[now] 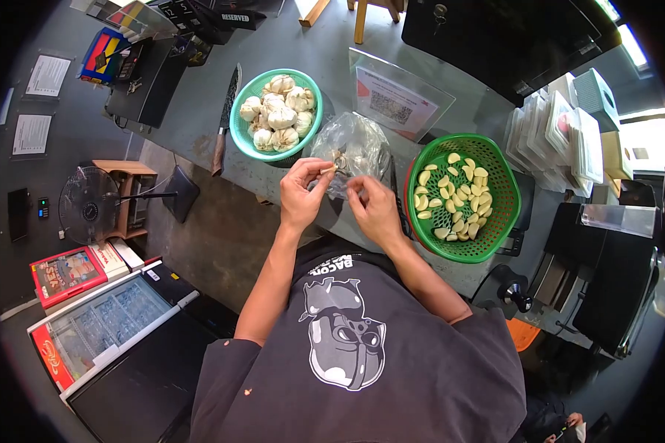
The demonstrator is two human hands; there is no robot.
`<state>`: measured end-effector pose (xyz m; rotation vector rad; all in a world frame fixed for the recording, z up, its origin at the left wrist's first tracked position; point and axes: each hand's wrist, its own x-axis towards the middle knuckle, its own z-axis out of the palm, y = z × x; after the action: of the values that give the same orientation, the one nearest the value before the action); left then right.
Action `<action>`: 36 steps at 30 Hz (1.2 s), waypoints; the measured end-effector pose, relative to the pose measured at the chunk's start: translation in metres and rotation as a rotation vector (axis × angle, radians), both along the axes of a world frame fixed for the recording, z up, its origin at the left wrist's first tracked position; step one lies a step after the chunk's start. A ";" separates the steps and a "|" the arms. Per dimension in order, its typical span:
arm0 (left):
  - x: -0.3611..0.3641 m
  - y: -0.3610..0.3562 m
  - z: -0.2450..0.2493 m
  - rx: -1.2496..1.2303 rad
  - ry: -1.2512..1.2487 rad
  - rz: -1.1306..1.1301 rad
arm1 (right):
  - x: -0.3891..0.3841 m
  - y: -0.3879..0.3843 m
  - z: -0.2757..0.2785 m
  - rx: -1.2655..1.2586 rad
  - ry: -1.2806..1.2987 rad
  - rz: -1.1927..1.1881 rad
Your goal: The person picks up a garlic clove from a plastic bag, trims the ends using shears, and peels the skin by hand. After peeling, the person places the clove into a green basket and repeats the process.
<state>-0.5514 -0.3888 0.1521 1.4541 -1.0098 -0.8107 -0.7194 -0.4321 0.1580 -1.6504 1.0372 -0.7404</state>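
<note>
My left hand (303,193) pinches a small garlic clove (328,170) between thumb and fingertips, over the near edge of a clear plastic bag (358,140) that has some peelings in it. Just right of it, my right hand (372,209) has its fingers curled together; anything between them is too small to tell. Whole garlic bulbs (281,117) fill a round mint-green basket (236,118) behind my left hand. To the right, peeled cloves (462,199) lie in a larger green basket (504,159), with a red rim showing beneath it.
A large knife (227,111) lies left of the mint-green basket. Behind the bag stands a clear sign holder (395,100). Stacked plastic containers (554,136) are at the right, and a black fan (92,207) stands at the left. Part of another person (569,428) shows at lower right.
</note>
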 end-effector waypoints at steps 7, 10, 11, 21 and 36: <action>0.005 -0.001 -0.002 0.016 0.156 -0.036 | -0.045 0.048 -0.017 -0.177 0.295 -0.095; 0.007 -0.008 -0.007 -0.010 0.159 -0.096 | -0.051 0.057 -0.026 -0.226 0.373 -0.176; 0.009 -0.010 -0.006 0.007 0.185 -0.122 | -0.052 0.058 -0.029 -0.245 0.384 -0.190; 0.051 -0.030 -0.008 -0.065 0.182 -0.341 | -0.031 0.084 -0.023 -0.130 0.704 -0.493; 0.046 -0.016 -0.010 -0.025 0.357 -0.354 | -0.051 0.095 -0.009 0.030 0.609 -0.490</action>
<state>-0.5058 -0.4047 0.1421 1.0694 -1.0070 -1.2585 -0.7706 -0.3373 0.1490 -1.6471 1.9206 -0.5237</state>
